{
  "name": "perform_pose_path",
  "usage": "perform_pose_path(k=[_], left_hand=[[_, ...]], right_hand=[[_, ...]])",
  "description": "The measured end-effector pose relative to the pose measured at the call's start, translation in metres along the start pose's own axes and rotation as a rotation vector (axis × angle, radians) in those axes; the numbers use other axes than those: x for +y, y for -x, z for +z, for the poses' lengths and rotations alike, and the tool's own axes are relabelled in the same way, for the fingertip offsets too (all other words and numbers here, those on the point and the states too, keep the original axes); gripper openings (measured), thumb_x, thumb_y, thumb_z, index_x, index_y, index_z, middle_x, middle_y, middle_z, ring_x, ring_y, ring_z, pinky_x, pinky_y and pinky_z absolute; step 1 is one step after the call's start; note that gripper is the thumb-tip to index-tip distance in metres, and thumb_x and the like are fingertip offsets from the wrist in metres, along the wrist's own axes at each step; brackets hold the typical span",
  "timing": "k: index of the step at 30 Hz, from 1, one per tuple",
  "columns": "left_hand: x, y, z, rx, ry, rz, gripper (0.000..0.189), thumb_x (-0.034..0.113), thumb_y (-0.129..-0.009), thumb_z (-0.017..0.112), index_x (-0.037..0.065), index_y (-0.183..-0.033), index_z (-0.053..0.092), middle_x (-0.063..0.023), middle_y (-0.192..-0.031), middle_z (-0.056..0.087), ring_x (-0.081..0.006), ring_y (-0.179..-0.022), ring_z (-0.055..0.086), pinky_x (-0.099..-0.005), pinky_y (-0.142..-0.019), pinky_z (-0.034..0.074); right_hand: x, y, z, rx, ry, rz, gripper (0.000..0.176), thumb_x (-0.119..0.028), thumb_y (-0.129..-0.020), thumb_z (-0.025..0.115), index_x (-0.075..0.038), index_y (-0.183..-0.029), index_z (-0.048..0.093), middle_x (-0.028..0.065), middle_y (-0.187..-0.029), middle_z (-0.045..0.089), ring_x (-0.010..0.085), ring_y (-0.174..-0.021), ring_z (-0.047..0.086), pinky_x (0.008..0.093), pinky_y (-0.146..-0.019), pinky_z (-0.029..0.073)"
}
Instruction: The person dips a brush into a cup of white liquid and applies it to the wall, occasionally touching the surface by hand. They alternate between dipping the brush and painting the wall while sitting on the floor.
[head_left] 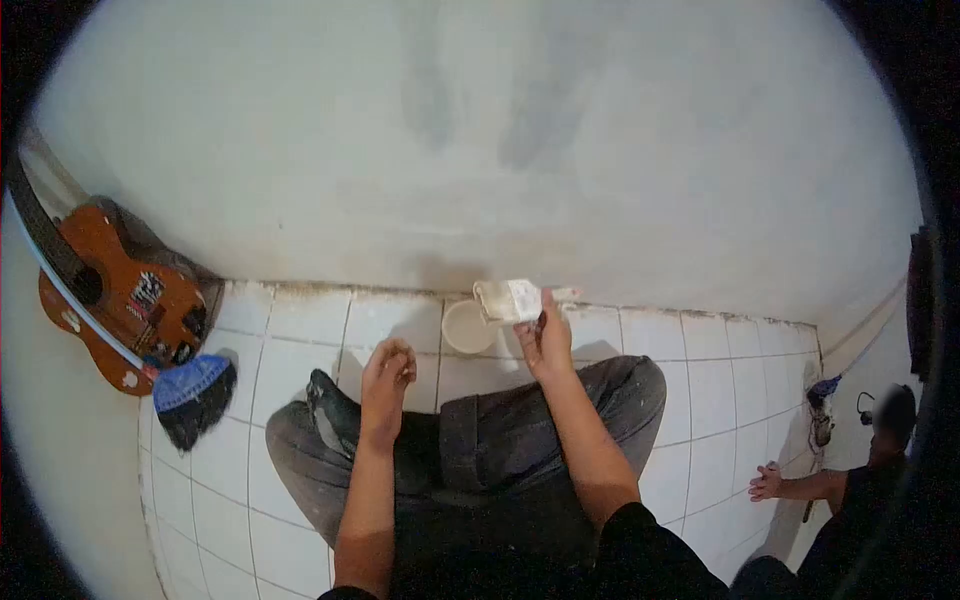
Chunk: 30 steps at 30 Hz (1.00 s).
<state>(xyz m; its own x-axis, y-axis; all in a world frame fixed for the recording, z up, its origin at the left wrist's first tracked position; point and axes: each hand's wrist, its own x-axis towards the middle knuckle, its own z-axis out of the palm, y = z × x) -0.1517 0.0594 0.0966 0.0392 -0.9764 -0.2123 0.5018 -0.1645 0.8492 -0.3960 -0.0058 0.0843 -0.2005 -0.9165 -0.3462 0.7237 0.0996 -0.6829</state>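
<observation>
My right hand [545,338] grips a wide paintbrush [507,301] by its handle, holding it near the foot of the wall. The bristles point left and look coated in pale paint. Below the bristles, on the floor, is a round cream container [466,330], its rim partly covered by the brush. My left hand [389,374] hovers above my bent leg, left of the container, its fingers curled in and nothing visible in them.
A pale wall [640,190] with grey damp-looking patches rises ahead. On the left, an orange guitar [110,310] leans beside a blue-and-black broom [195,395]. White tiles [715,385] cover the floor. Another person's hand [768,483] rests low at right.
</observation>
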Motion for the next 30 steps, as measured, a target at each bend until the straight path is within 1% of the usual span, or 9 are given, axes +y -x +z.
perform_pose_path(k=[1,3,13,21,23,25,27,28,30], left_hand=[[-0.006,-0.002,-0.006,-0.016,0.001,0.006,0.012,0.015,-0.092,0.057,0.009,-0.103,0.056,0.0008,-0.090,0.054,-0.0104,-0.079,0.050,-0.0256,-0.072,0.041],[-0.005,-0.002,-0.006,0.015,-0.057,-0.013,0.012,0.016,-0.093,0.058,0.009,-0.102,0.056,0.0017,-0.088,0.053,-0.0103,-0.079,0.050,-0.0253,-0.070,0.041],[-0.010,-0.003,-0.009,-0.046,-0.014,0.020,0.009,0.010,-0.092,0.055,0.007,-0.101,0.056,0.0001,-0.088,0.055,-0.0089,-0.076,0.050,-0.0227,-0.067,0.040],[-0.012,-0.002,-0.009,-0.039,0.012,0.008,0.012,0.008,-0.091,0.055,0.006,-0.103,0.057,-0.0007,-0.090,0.057,-0.0088,-0.076,0.051,-0.0212,-0.067,0.040],[-0.017,-0.007,-0.012,-0.044,0.020,0.022,0.011,0.007,-0.091,0.055,0.006,-0.103,0.057,-0.0009,-0.089,0.057,-0.0089,-0.075,0.051,-0.0212,-0.066,0.040],[-0.014,-0.003,-0.010,-0.046,0.018,0.014,0.011,0.007,-0.091,0.055,0.006,-0.102,0.057,-0.0010,-0.088,0.057,-0.0090,-0.075,0.051,-0.0214,-0.065,0.040],[-0.010,-0.005,-0.009,-0.050,0.021,0.023,0.011,0.007,-0.092,0.054,0.006,-0.102,0.057,-0.0010,-0.088,0.057,-0.0090,-0.075,0.051,-0.0216,-0.065,0.040],[-0.010,-0.004,-0.009,-0.046,0.012,0.027,0.010,0.010,-0.092,0.056,0.007,-0.101,0.056,-0.0006,-0.087,0.056,-0.0097,-0.075,0.051,-0.0233,-0.066,0.041],[-0.009,-0.003,-0.008,-0.045,0.014,0.035,0.011,0.014,-0.092,0.057,0.007,-0.101,0.055,-0.0001,-0.086,0.054,-0.0104,-0.075,0.051,-0.0249,-0.068,0.042]], right_hand=[[-0.002,0.002,-0.001,-0.024,-0.016,-0.030,0.032,-0.034,-0.098,0.057,-0.004,-0.105,0.056,0.0046,-0.091,0.063,0.0138,-0.066,0.059,0.0242,-0.055,0.053],[-0.004,0.003,0.000,0.005,-0.083,0.119,0.032,-0.034,-0.100,0.053,-0.003,-0.107,0.058,0.0051,-0.086,0.062,0.0125,-0.064,0.057,0.0224,-0.054,0.049],[-0.007,0.008,-0.005,-0.105,-0.387,0.151,0.028,-0.029,-0.095,0.062,-0.004,-0.108,0.057,0.0082,-0.092,0.066,0.0166,-0.068,0.061,0.0267,-0.059,0.053],[-0.069,0.045,0.039,-0.167,-0.386,-0.011,0.033,-0.021,-0.092,0.065,-0.007,-0.119,0.054,0.0082,-0.113,0.062,0.0180,-0.090,0.064,0.0295,-0.072,0.056],[-0.094,0.052,0.055,-0.262,-0.197,-0.239,0.038,-0.021,-0.092,0.066,-0.010,-0.125,0.052,0.0072,-0.112,0.061,0.0199,-0.094,0.063,0.0296,-0.074,0.056],[-0.126,0.072,0.085,-0.190,-0.032,-0.475,0.048,-0.016,-0.091,0.067,-0.008,-0.135,0.047,0.0059,-0.119,0.060,0.0208,-0.096,0.063,0.0301,-0.078,0.055],[-0.160,0.088,0.119,-0.156,0.439,-0.991,0.039,-0.009,-0.088,0.069,-0.003,-0.125,0.059,0.0085,-0.109,0.065,0.0203,-0.091,0.064,0.0273,-0.077,0.051],[-0.179,0.092,0.134,-0.160,0.448,-0.992,0.039,-0.009,-0.088,0.069,-0.003,-0.125,0.059,0.0085,-0.109,0.065,0.0203,-0.091,0.064,0.0273,-0.077,0.051],[-0.215,0.096,0.163,-0.230,1.080,-1.807,0.028,-0.005,-0.083,0.071,-0.003,-0.111,0.067,0.0096,-0.103,0.068,0.0219,-0.091,0.065,0.0268,-0.075,0.052]])
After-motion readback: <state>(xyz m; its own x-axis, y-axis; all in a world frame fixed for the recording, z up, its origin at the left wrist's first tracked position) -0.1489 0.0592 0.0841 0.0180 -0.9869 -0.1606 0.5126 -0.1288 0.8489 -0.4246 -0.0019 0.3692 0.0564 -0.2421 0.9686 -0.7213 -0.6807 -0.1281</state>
